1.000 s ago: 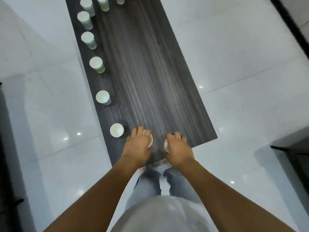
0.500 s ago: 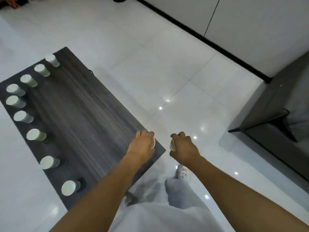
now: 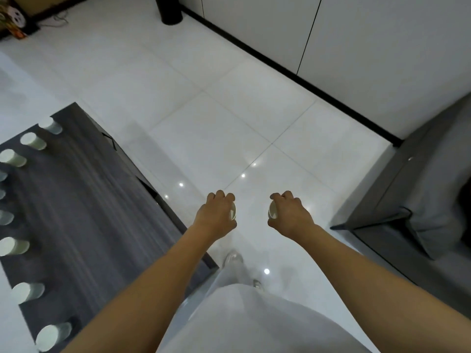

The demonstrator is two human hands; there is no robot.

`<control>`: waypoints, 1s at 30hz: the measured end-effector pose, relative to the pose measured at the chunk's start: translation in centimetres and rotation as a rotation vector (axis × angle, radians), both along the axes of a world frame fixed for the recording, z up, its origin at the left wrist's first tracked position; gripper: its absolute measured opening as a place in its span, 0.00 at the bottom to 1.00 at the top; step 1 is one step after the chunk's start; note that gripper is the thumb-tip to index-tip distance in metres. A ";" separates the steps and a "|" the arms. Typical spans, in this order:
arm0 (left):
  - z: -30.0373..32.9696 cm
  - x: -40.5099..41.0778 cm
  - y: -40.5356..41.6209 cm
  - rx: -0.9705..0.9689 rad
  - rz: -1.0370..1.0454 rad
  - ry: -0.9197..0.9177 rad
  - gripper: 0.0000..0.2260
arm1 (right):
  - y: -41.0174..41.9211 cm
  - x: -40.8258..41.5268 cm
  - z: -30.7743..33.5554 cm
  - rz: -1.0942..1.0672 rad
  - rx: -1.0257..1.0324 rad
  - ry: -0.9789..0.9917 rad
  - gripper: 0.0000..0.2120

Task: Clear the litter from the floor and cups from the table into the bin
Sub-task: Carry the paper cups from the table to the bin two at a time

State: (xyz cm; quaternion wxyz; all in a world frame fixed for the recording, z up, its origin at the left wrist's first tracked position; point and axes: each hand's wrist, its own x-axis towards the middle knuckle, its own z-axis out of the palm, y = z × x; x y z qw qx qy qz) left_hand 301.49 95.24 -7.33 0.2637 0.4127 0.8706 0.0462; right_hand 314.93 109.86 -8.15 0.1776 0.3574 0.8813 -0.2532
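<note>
White cups [image 3: 33,141] line a dark grey wood-grain table [image 3: 84,200] on a glossy white tiled floor [image 3: 216,118].

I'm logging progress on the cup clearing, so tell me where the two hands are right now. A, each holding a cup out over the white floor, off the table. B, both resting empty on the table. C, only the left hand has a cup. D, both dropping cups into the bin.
A: the left hand and the right hand each grip a paper cup over the white floor, past the table edge.
</note>
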 end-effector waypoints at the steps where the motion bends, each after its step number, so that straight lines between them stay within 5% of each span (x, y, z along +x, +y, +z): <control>1: 0.0 -0.7 1.0 0.003 0.001 0.004 0.23 | 1.0 -0.9 0.0 0.004 -0.003 0.009 0.29; 9: -0.6 -10.7 9.9 0.022 0.049 -0.017 0.24 | 9.5 -12.1 -0.8 0.100 0.006 0.049 0.29; 30: 0.2 -52.1 31.3 -0.014 0.252 -0.031 0.25 | 33.1 -55.7 -1.1 0.277 -0.035 0.066 0.28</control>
